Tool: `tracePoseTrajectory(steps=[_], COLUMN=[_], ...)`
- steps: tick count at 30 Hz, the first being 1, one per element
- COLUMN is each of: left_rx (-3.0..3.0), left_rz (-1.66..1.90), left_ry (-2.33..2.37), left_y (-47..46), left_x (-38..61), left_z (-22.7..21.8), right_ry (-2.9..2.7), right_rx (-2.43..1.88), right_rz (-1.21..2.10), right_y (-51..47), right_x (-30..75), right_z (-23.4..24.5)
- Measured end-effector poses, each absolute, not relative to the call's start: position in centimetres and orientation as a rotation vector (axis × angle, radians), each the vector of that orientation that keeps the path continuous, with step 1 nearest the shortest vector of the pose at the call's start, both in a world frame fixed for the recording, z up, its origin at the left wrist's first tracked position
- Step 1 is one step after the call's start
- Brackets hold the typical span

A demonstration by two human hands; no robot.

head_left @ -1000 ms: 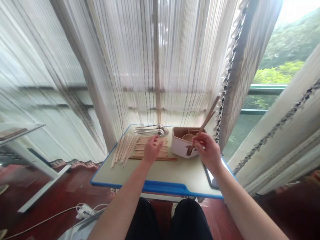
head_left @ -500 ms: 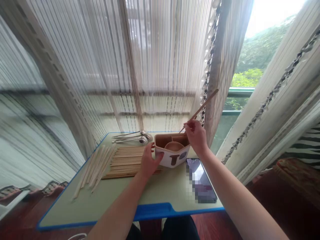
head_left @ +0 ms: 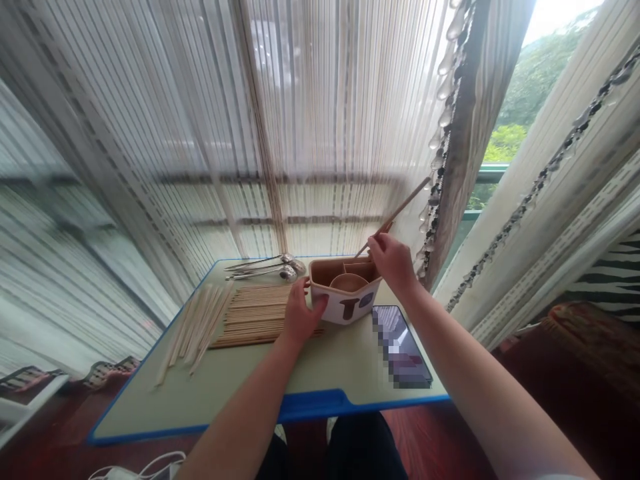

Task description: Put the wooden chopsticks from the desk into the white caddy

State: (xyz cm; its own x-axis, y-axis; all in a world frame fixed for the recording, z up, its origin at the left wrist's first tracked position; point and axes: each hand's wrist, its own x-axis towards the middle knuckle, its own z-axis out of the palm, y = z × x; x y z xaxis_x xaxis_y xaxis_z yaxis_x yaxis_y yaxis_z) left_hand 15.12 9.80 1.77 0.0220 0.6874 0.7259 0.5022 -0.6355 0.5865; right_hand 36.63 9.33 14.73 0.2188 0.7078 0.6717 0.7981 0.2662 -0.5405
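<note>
A white utensil holder (head_left: pixel 345 300) with brown compartments stands on the small table (head_left: pixel 240 393). My left hand (head_left: pixel 301 315) grips its left side, thumb on the front wall. Over the holder's back right compartment, my right hand (head_left: pixel 393 261) is closed around a wooden chopstick (head_left: pixel 400 208) that slants up to the right, its lower tip inside the holder. Left of the holder lies a pile of brown chopsticks (head_left: pixel 255 317), with paler chopsticks (head_left: pixel 195 327) further left.
Metal spoons (head_left: pixel 270 267) lie at the table's far edge. A phone (head_left: pixel 403 347) rests right of the holder. Striped curtains hang close behind the table, with a window to the right. White cables (head_left: pixel 135 470) lie on the dark floor at the lower left.
My left hand went from the chopstick pile to the holder's side. My right hand moved the chopstick from the holder's front to its back right compartment. The view shifted left.
</note>
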Motion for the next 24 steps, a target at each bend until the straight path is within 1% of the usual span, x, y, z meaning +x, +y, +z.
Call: tracePoseTrajectory(steps=[8, 11, 14, 24], left_rx=[2.139, 2.144, 2.14, 2.148], left_rz=[1.683, 1.681, 1.681, 1.66], left_ry=[1.264, 1.257, 1.252, 1.273], left_y=[9.8, 9.8, 9.7, 9.5], left_x=[15.0, 15.0, 15.1, 15.1], left_z=[1.7, 1.7, 1.8, 1.8], right_ry=[-1.644, -1.669, -1.624, -1.518], right_rx=[-1.676, -1.697, -1.602, -1.518], right_rz=[-0.361, -0.302, -0.235, -0.225], right_y=[9.5, 9.4, 9.4, 9.7], right_x=[37.1, 37.2, 37.2, 37.3], right_z=[15.6, 16.1, 16.6, 16.3])
